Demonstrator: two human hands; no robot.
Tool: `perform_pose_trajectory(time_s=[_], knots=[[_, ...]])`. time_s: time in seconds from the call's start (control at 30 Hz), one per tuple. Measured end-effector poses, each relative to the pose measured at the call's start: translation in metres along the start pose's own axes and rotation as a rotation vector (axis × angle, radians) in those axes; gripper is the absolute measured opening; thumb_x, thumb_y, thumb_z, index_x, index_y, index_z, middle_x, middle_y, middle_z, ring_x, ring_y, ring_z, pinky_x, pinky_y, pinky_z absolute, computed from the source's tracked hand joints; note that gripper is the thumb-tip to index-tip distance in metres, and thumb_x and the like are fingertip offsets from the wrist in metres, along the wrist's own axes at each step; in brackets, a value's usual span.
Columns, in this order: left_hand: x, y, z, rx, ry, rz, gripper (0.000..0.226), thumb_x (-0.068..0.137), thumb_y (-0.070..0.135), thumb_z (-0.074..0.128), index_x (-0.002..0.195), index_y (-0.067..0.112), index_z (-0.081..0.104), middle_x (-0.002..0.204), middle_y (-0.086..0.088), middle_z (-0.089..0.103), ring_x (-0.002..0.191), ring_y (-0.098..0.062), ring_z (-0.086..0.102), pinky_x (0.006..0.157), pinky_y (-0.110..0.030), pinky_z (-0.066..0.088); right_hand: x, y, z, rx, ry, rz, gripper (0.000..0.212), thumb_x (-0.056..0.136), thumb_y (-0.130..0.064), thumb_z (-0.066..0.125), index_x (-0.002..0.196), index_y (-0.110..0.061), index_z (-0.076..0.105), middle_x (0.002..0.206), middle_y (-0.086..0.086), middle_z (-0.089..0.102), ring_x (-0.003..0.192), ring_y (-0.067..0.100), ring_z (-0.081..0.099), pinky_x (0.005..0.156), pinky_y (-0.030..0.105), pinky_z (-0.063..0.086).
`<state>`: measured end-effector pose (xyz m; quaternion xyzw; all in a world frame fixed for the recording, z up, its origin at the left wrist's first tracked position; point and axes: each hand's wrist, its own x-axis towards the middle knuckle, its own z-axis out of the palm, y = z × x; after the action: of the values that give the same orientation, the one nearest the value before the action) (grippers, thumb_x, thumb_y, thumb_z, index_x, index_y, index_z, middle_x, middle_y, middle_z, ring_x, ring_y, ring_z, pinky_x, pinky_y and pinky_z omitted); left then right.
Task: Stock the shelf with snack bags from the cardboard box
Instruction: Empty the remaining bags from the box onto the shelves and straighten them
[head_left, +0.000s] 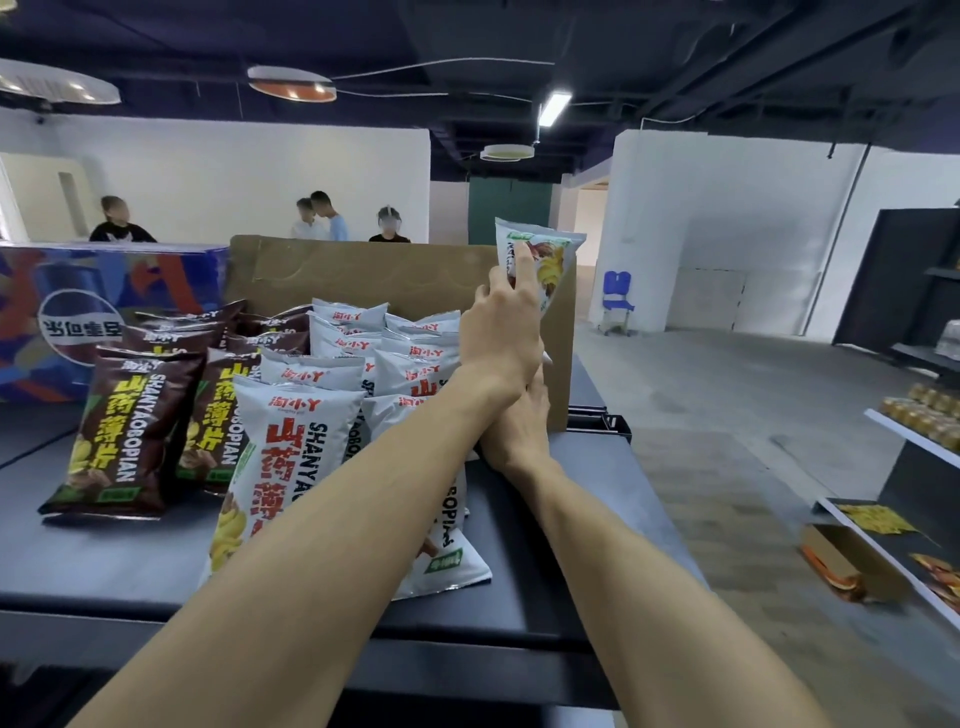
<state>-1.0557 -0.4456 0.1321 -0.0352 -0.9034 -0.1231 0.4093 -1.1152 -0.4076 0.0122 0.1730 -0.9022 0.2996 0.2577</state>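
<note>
My left hand (501, 325) grips a white snack bag (548, 260) and holds it upright in the air in front of the cardboard box (363, 270). My right hand (519, 423) sits just below it, under my left wrist, reaching up to the bag's lower corner. Its fingers are hidden, so its hold is unclear. Several white snack bags (296, 441) and brown snack bags (130, 426) stand in rows on the dark shelf top (104, 551), left of my arms.
A blue drinks carton (78, 322) lies at the back left. To the right, beyond the grey floor, stand dark shelves (904, 447) with jars, a small open carton (852, 566) and packets. Several people stand far behind the box.
</note>
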Motion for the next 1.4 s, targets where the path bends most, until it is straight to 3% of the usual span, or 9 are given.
perform_pose_trajectory(time_s=[0.07, 0.2, 0.47, 0.67, 0.73, 0.9, 1.03, 1.23, 1.4], knots=[[0.003, 0.001, -0.001, -0.002, 0.013, -0.004, 0.086, 0.085, 0.018, 0.069, 0.152, 0.011, 0.016, 0.127, -0.018, 0.048, 0.109, -0.032, 0.056, 0.081, -0.037, 0.05, -0.007, 0.003, -0.013, -0.113, 0.023, -0.066, 0.072, 0.097, -0.041, 0.048, 0.155, -0.018, 0.013, 0.163, 0.004, 0.003, 0.149, 0.027, -0.008, 0.118, 0.051, 0.02], [0.003, 0.005, -0.002, 0.003, 0.029, -0.016, 0.083, 0.086, 0.013, 0.067, 0.152, 0.011, 0.016, 0.124, -0.019, 0.05, 0.105, -0.035, 0.058, 0.079, -0.039, 0.051, -0.022, 0.028, -0.057, -0.187, 0.055, -0.066, 0.066, 0.098, -0.043, 0.047, 0.153, -0.014, 0.023, 0.163, 0.004, 0.013, 0.147, 0.027, 0.019, 0.106, 0.048, 0.039], [-0.023, 0.026, -0.01, 0.079, -0.111, 0.017, 0.091, 0.079, 0.014, 0.075, 0.151, 0.013, 0.019, 0.122, -0.019, 0.05, 0.107, -0.037, 0.056, 0.081, -0.044, 0.05, -0.033, 0.061, -0.151, -0.324, 0.081, -0.062, 0.063, 0.098, -0.029, 0.052, 0.151, -0.015, 0.021, 0.163, 0.005, 0.011, 0.143, 0.029, 0.027, 0.102, 0.047, 0.042], [-0.046, 0.048, -0.014, 0.263, -0.147, 0.226, 0.08, 0.079, -0.001, 0.065, 0.147, 0.012, 0.024, 0.113, -0.011, 0.053, 0.1, -0.031, 0.057, 0.067, -0.039, 0.047, -0.038, 0.055, -0.196, -0.483, 0.131, -0.248, 0.078, 0.093, -0.021, 0.061, 0.155, -0.01, 0.014, 0.163, 0.008, 0.012, 0.148, 0.028, 0.017, 0.114, 0.045, 0.033], [-0.052, 0.054, -0.015, 0.27, -0.148, 0.302, 0.074, 0.079, -0.001, 0.064, 0.144, 0.009, 0.029, 0.113, -0.009, 0.054, 0.101, -0.03, 0.057, 0.068, -0.038, 0.048, -0.041, 0.054, -0.203, -0.565, 0.133, -0.329, 0.081, 0.088, -0.015, 0.067, 0.154, -0.009, 0.02, 0.162, 0.009, 0.018, 0.149, 0.027, 0.017, 0.115, 0.045, 0.03], [-0.066, 0.062, -0.018, 0.245, -0.14, 0.432, 0.051, 0.083, -0.007, 0.058, 0.129, 0.009, 0.043, 0.112, -0.006, 0.055, 0.101, -0.026, 0.055, 0.072, -0.038, 0.051, -0.053, 0.059, -0.21, -0.671, 0.112, -0.46, 0.072, 0.07, -0.01, 0.08, 0.136, -0.004, 0.05, 0.146, 0.014, 0.048, 0.139, 0.031, 0.041, 0.11, 0.043, 0.036], [-0.073, 0.06, -0.03, 0.241, -0.163, 0.393, 0.034, 0.085, 0.008, 0.064, 0.116, 0.01, 0.051, 0.108, -0.008, 0.059, 0.104, -0.028, 0.054, 0.075, -0.038, 0.049, -0.067, 0.054, -0.226, -0.651, 0.082, -0.529, 0.049, 0.078, -0.021, 0.079, 0.119, -0.006, 0.057, 0.125, 0.012, 0.061, 0.12, 0.03, 0.056, 0.099, 0.038, 0.046], [-0.081, 0.046, -0.049, 0.359, -0.129, 0.421, 0.039, 0.075, 0.034, 0.069, 0.105, 0.014, 0.055, 0.103, -0.004, 0.061, 0.097, -0.026, 0.058, 0.081, -0.037, 0.041, -0.084, 0.067, -0.241, -0.665, 0.135, -0.579, 0.051, 0.074, -0.039, 0.082, 0.107, -0.008, 0.058, 0.106, 0.01, 0.066, 0.096, 0.029, 0.063, 0.078, 0.04, 0.054], [-0.077, 0.05, -0.056, 0.305, -0.046, 0.527, 0.027, 0.068, 0.014, 0.07, 0.092, 0.008, 0.06, 0.089, -0.008, 0.061, 0.084, -0.03, 0.058, 0.067, -0.039, 0.048, -0.087, 0.065, -0.232, -0.722, 0.163, -0.602, 0.057, 0.084, -0.055, 0.065, 0.119, -0.011, 0.052, 0.111, 0.009, 0.062, 0.096, 0.027, 0.06, 0.083, 0.041, 0.049]])
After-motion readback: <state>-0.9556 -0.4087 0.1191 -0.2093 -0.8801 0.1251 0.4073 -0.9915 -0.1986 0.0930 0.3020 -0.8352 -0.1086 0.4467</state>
